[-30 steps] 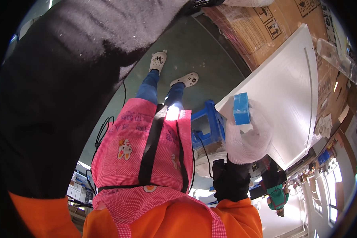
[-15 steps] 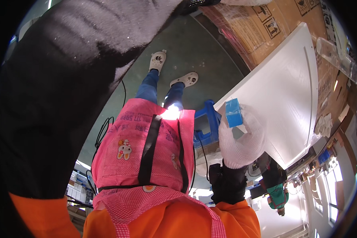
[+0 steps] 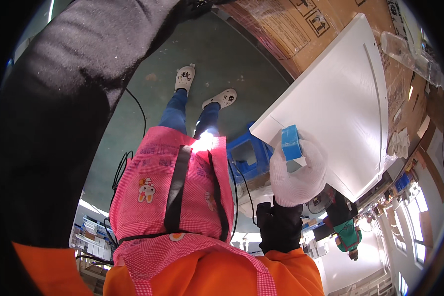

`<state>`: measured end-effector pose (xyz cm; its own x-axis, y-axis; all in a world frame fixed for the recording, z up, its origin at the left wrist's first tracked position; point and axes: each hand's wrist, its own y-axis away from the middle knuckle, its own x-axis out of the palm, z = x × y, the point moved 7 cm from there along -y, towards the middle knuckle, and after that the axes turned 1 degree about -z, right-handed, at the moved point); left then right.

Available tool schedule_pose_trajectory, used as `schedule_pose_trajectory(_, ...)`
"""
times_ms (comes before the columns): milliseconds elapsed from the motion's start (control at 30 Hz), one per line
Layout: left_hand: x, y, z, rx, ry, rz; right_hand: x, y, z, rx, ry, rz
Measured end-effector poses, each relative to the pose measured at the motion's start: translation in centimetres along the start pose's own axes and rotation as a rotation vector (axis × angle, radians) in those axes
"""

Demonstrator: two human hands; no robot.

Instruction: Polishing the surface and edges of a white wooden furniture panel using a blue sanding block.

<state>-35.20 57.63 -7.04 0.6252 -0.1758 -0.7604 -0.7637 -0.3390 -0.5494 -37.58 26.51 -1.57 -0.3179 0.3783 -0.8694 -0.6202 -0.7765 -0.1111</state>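
My right hand (image 3: pixel 299 180), in a white knitted glove, is closed around a small blue block (image 3: pixel 291 142), thumb on one side and fingers on the other. I cannot tell what the block is made of. It is at the near left edge of a white panel (image 3: pixel 335 103) with one curved side; whether it touches the panel is unclear. My left arm (image 3: pixel 59 113), in a dark sleeve, stretches up along the left side and leaves the picture at the top, so the left hand is out of sight.
A large cardboard box (image 3: pixel 281 29) lies under the panel. Clear plastic packaging (image 3: pixel 404 52) and a crumpled pale cloth or paper (image 3: pixel 398 143) rest on cardboard at the right. A blue stool (image 3: pixel 251 153) stands near my legs, with black cables (image 3: pixel 142 106) on the floor. Another person (image 3: pixel 347 234) is farther off.
My left arm has shifted left, and the bit of white glove seen at the top edge is gone. The view has shifted slightly. My right hand keeps its hold on the blue block.
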Motion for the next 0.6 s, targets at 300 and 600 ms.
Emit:
schedule_pose_trajectory(300,0.2,0.1,0.1,0.021,-0.017,-0.038,-0.4,0.3,-0.8,0.067,0.037,0.009)
schedule_pose_trajectory(600,0.2,0.0,0.1,0.010,-0.017,-0.010,-0.2,-0.5,-0.5,-0.069,0.069,0.081)
